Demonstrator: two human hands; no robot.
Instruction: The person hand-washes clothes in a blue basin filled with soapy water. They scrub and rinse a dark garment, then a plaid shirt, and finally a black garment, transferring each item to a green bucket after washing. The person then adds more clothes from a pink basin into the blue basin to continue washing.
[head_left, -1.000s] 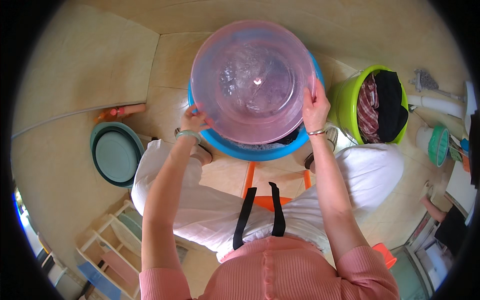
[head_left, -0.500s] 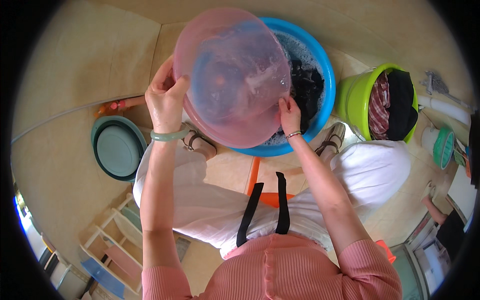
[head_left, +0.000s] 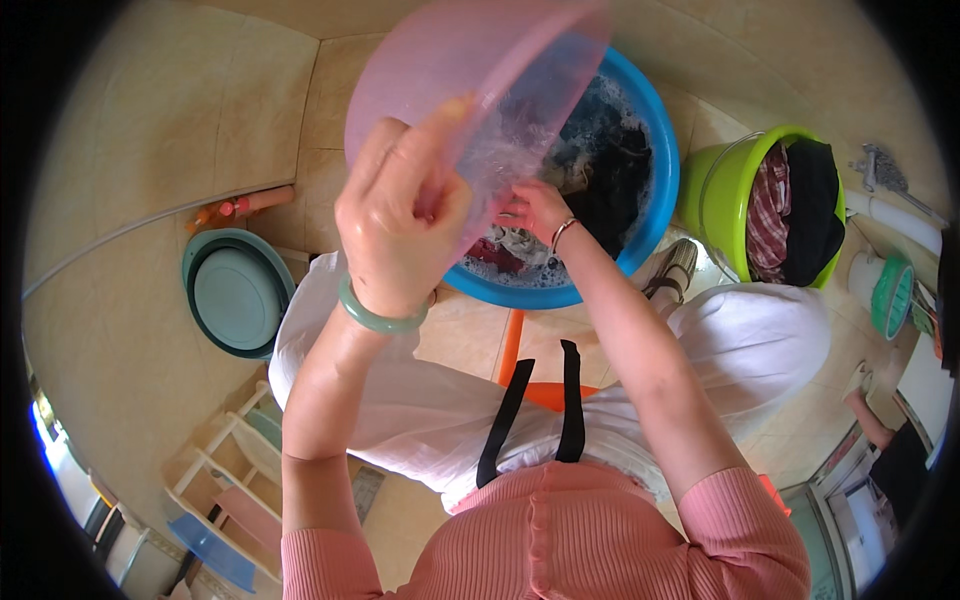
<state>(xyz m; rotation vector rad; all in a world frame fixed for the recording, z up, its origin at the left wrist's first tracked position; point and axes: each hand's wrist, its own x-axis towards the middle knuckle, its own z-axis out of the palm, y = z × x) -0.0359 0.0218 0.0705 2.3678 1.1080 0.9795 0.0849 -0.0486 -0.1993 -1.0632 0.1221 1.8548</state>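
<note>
A translucent pink basin (head_left: 415, 85) is tipped steeply over the blue tub (head_left: 668, 165), its mouth turned toward the tub. My left hand (head_left: 400, 215), with a green bangle at the wrist, is closed on the basin's near rim. Water seems to run down inside the basin. My right hand (head_left: 540, 212) is beside the basin's lower edge, above the tub, with its fingers stretched apart; whether they touch the rim I cannot tell. Dark wet laundry (head_left: 605, 185) lies in sudsy water in the tub, with red and whitish cloth near my right hand.
To the right stands a lime-green bucket (head_left: 720, 190) with plaid and black clothes. On the left are a grey-green basin (head_left: 238, 300) and a cream rack (head_left: 225, 460). An orange stool (head_left: 545, 397) is under me. Another person's arm (head_left: 868, 420) shows at far right.
The pink basin has gone from facing me to tipped on its side toward the tub. My left hand rolled over with it, while my right hand moved left and its fingers spread.
</note>
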